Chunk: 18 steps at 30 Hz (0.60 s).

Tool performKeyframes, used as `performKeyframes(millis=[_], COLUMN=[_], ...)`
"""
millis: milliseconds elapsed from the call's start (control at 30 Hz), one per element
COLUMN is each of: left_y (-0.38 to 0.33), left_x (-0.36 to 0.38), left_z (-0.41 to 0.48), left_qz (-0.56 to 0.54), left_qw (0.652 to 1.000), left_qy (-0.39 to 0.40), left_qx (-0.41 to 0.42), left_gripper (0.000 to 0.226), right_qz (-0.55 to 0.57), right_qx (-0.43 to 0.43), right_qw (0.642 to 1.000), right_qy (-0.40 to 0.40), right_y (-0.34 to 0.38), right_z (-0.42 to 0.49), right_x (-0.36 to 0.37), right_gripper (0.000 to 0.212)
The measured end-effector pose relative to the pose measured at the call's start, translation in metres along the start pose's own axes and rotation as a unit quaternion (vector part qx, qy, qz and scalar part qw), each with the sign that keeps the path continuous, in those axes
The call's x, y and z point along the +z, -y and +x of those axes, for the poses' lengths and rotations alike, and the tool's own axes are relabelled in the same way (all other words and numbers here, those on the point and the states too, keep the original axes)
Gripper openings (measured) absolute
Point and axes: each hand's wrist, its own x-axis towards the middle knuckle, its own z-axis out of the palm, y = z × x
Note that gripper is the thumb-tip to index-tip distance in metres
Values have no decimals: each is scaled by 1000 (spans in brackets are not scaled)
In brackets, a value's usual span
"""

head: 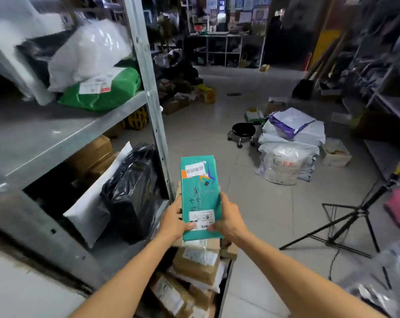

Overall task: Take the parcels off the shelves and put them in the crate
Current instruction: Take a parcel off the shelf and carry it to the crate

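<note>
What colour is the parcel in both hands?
The flat parcel is teal green; head view.

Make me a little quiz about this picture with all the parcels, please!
1. True or false: the teal parcel is held by both the left hand and the right hand.
2. What stands on the floor beside the pile of grey bags? A: a black stool. B: a bicycle. C: a ladder.
3. Fill the gap: the green parcel lies on a metal ___.

Key: 1 true; 2 A; 3 shelf.
</note>
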Motion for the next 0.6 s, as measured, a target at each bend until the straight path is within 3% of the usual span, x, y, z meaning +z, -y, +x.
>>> performKeyframes(millis=[400,600], left_y=[41,89], left_x=[6,15], left_z=[114,151], left_qz=[9,24], left_qw=[999,997], left_qy=[13,-9], left_qx=[-52,-73], left_gripper=[92,71], right_qz=[13,-25], right_qx=[52,67], right_qw=[998,996], right_qy=[40,61], right_y=[-28,-51], right_z=[114,148], right_x=[32,78], right_gripper=[78,85])
